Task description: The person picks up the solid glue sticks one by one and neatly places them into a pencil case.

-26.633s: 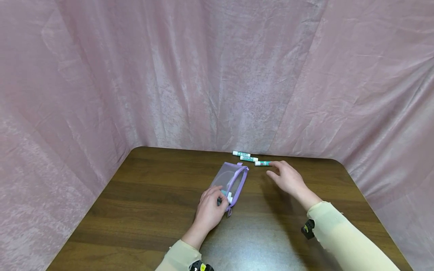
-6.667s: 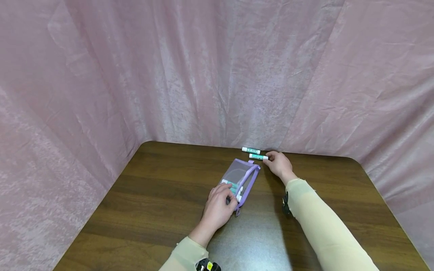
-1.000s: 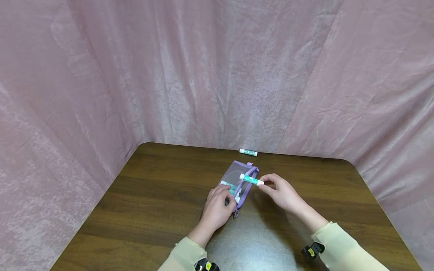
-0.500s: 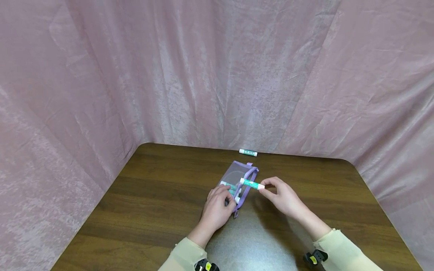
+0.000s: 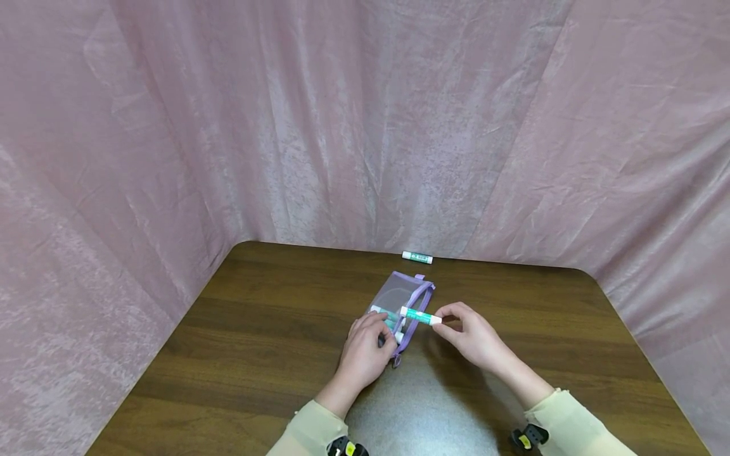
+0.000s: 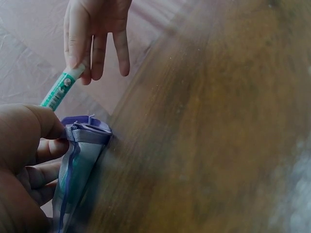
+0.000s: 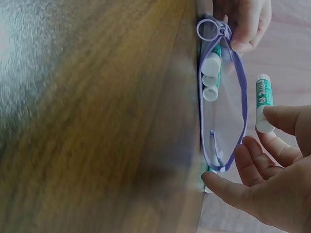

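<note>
2 bare hands work above a brown wood-grain table with rounded corners [image 5: 256,335]. The right hand [image 5: 476,339] pinches a slim green-and-white cylindrical tube [image 5: 420,316] by its white end, between thumb and fingertip; its remaining fingers are spread away from the tube. This tube is held in the air, overlapping the mouth of a see-through mesh pouch with purple zipper edging [image 5: 392,291] in the head view; the right wrist view shows a gap between tube and mouth.

The left hand [image 5: 365,354] is clamped on the pouch near its purple zipper slider [image 7: 222,32], thumb and fingers together on the mesh. The pouch lies on the table, unzipped, its mouth gaping towards the right hand. Inside, 3 white tube ends [image 7: 211,66] show, bunched near the slider.

1 more green-and-white tube [image 5: 417,257] lies at the table's far edge, just before a pink crushed-velvet curtain [image 5: 365,126].
</note>
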Available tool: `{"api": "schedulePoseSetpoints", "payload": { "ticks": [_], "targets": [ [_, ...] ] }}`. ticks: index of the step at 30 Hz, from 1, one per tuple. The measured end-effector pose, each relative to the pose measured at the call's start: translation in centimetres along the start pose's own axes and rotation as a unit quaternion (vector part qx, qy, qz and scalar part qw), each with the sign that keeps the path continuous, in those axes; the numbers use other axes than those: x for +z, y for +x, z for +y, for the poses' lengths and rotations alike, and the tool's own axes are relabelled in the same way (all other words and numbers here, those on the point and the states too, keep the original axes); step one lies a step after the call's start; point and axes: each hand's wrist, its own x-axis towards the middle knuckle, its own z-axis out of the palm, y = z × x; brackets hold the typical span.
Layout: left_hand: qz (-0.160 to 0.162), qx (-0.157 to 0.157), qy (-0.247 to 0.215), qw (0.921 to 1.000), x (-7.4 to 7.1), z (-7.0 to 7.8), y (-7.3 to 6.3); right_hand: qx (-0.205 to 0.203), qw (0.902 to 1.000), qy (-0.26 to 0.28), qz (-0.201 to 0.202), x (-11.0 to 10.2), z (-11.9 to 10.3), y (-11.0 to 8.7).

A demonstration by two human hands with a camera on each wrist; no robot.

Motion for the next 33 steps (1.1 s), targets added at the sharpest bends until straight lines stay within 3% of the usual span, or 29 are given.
{"api": "schedulePoseSetpoints", "payload": {
  "ticks": [33],
  "targets": [
    [-0.002,0.002,-0.005,1.0,-0.2,0.3,0.0,0.026,0.9996,0.013,-0.004,1.5,-0.3,-0.3]
  ]
}}
